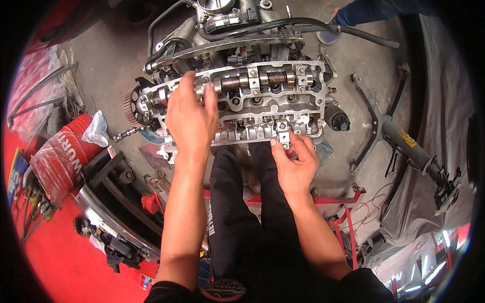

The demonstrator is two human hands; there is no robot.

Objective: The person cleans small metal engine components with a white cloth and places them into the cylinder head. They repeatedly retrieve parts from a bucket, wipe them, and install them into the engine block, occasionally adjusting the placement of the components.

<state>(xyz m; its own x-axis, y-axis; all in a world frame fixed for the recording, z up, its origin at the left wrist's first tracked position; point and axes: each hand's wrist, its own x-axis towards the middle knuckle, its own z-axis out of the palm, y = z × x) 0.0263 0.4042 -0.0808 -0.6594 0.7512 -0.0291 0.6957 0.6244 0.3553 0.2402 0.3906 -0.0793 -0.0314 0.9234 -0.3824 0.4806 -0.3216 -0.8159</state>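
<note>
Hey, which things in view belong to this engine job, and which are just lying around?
Likely the job:
- metal bearing cap, in the right hand
- camshaft, with the left hand over it
- cylinder head
- toothed pulley

Seemingly just around:
- red drum, left
- grey metal stand, right
- plastic sheeting, far right

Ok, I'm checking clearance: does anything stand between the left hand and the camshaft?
Nothing visible does. The left hand reaches directly over the left part of the camshaft; the long black hose lies beyond it. Whether hand and camshaft touch, I can't tell.
</note>
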